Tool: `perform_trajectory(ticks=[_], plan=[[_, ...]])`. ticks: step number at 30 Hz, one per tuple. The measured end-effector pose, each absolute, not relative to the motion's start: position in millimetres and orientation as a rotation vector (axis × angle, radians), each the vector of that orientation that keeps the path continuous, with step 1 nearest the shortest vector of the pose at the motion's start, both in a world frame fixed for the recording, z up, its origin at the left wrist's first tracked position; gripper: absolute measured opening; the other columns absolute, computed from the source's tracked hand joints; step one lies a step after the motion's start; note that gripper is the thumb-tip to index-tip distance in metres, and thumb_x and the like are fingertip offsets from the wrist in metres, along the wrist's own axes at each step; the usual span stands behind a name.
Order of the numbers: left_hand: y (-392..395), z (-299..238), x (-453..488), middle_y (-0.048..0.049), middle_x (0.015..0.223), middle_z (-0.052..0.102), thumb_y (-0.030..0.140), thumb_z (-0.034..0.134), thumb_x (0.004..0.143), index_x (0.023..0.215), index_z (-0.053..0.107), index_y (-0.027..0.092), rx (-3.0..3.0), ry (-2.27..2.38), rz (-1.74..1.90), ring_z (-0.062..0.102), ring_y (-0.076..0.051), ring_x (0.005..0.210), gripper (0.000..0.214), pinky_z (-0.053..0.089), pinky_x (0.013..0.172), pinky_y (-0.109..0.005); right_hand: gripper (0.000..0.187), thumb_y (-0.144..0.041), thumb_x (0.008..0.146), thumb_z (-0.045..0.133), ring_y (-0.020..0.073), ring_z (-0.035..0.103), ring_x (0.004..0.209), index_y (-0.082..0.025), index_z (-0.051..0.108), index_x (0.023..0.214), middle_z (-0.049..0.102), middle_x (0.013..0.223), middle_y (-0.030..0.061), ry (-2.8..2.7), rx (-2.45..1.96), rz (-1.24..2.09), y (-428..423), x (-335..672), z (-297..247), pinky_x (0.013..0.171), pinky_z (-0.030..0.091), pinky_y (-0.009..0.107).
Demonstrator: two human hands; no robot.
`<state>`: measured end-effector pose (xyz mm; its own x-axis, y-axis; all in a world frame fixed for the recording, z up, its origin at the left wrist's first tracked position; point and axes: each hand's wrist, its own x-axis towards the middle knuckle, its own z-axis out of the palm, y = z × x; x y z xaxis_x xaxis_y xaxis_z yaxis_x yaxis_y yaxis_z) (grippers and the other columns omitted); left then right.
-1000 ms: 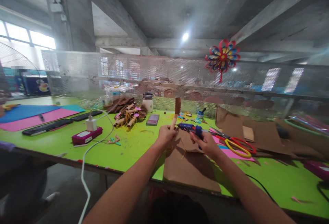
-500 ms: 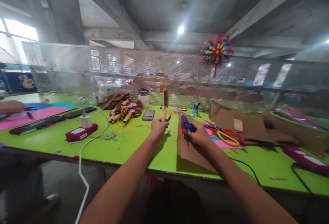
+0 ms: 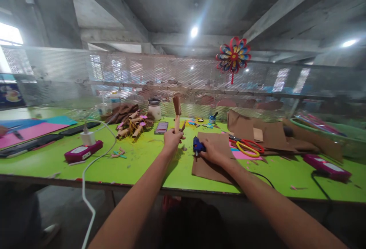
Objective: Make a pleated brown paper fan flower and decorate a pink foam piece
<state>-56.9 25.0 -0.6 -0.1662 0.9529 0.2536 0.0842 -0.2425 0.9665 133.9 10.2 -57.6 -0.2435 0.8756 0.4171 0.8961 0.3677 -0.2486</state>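
Brown paper is wrapped round the top of a stick [image 3: 177, 121], which the left hand [image 3: 172, 141] grips by its lower end, fingers closed round it, holding it upright above the green table [image 3: 137, 165]. Just to its right, not touching, the right hand [image 3: 211, 152] is closed on a blue glue gun [image 3: 196, 145] and rests low on a brown sheet [image 3: 211, 171] that lies flat near the table's front edge. The gun sits at the sheet's left edge, between the two hands; which way its nozzle points I cannot tell. A black cord [image 3: 261, 175] runs off from beside the right forearm. Scissors [image 3: 247, 146] with red and yellow handles lie beyond the right hand, on more brown paper. A phone [image 3: 161, 127] lies just past the left hand, with a pile of paper rolls [image 3: 133, 122] and a jar [image 3: 154, 109] farther left. A pink box [image 3: 82, 152] with a white plug stands well to the left. A pinwheel [image 3: 233, 55] hangs on the mesh screen behind
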Motion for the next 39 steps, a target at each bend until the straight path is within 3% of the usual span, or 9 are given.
perform_trajectory(ticks=[4,7,10,14,20,25,29,34,39], plan=[[22.8,-1.9,-58.6,-0.0013,0.055,0.057,0.011,0.061,0.064,0.075,0.061,0.010,1.449,1.298,1.497,0.056,-0.011,0.048,0.012,0.037,0.041,-0.018,0.038,-0.036,0.069,0.066,0.0252,0.055,0.093,-0.015,0.063,0.100,0.059,0.102,0.0123,-2.183,-1.452,0.057,3.5,137.9,-52.8,0.079,0.041,0.033],[20.6,-1.9,-57.4,0.0008,0.050,0.055,0.012,0.062,0.063,0.073,0.063,0.012,1.499,1.306,1.495,0.052,-0.010,0.045,0.010,0.035,0.041,-0.017,0.043,-0.025,0.062,0.069,0.0260,0.053,0.101,-0.017,0.065,0.104,0.059,0.107,0.0119,-2.191,-1.321,0.086,-3.3,137.7,-41.5,0.085,0.041,0.035],[16.6,-0.9,-53.6,0.0016,0.050,0.056,0.013,0.061,0.064,0.075,0.064,0.012,1.528,1.283,1.481,0.052,-0.009,0.044,0.012,0.034,0.042,-0.017,0.029,-0.019,0.067,0.060,0.0224,0.056,0.096,-0.018,0.068,0.095,0.063,0.100,0.0089,-2.074,-1.210,0.170,-5.5,131.0,-20.9,0.085,0.042,0.033],[9.0,1.9,-48.8,0.0022,0.050,0.054,0.017,0.063,0.063,0.075,0.062,0.011,1.503,1.141,1.466,0.050,-0.009,0.043,0.013,0.034,0.041,-0.018,0.023,-0.033,0.073,0.056,0.0176,0.059,0.070,-0.014,0.068,0.080,0.066,0.076,0.0061,-1.751,-1.135,0.533,6.2,112.7,1.1,0.066,0.046,0.031],[-1.0,5.9,-46.2,0.0032,0.050,0.053,0.018,0.063,0.062,0.071,0.059,0.011,1.432,0.958,1.395,0.043,-0.005,0.041,0.012,0.032,0.041,-0.017,0.034,-0.043,0.061,0.070,0.0105,0.050,0.056,-0.014,0.065,0.079,0.062,0.069,0.0026,-1.441,-0.831,1.081,20.3,88.6,-2.5,0.052,0.038,0.024],[-3.1,6.4,-43.8,0.0021,0.054,0.054,0.020,0.065,0.062,0.076,0.060,0.012,1.482,0.972,1.276,0.044,-0.006,0.044,0.017,0.032,0.042,-0.018,0.029,-0.037,0.059,0.074,0.0079,0.044,0.052,-0.013,0.063,0.070,0.058,0.062,-0.0006,-1.440,-0.760,1.026,12.8,98.8,0.1,0.049,0.033,0.023],[1.1,3.8,-41.9,0.0025,0.053,0.051,0.017,0.065,0.061,0.082,0.060,0.011,1.420,0.995,1.232,0.042,-0.005,0.043,0.023,0.032,0.042,-0.018,0.028,-0.037,0.062,0.072,0.0084,0.044,0.050,-0.014,0.062,0.072,0.055,0.058,-0.0015,-1.386,-0.761,0.904,8.4,114.4,6.5,0.050,0.037,0.024],[2.7,0.9,-40.8,-0.0049,0.067,0.061,0.018,0.055,0.064,0.079,0.060,0.011,1.311,0.897,1.209,0.049,-0.008,0.051,0.018,0.036,0.046,-0.020,0.026,-0.035,0.062,0.073,0.0100,0.049,0.052,-0.014,0.062,0.074,0.058,0.063,0.0007,-1.320,-0.654,0.957,5.9,120.6,9.2,0.052,0.042,0.027],[1.7,-1.5,-40.6,-0.0033,0.066,0.060,0.020,0.056,0.061,0.082,0.063,0.010,1.400,0.835,1.175,0.049,-0.009,0.052,0.024,0.038,0.051,-0.022,0.022,-0.035,0.065,0.071,0.0112,0.049,0.052,-0.015,0.064,0.073,0.057,0.058,-0.0006,-1.443,-0.664,0.858,-0.8,115.7,13.3,0.053,0.042,0.027]])
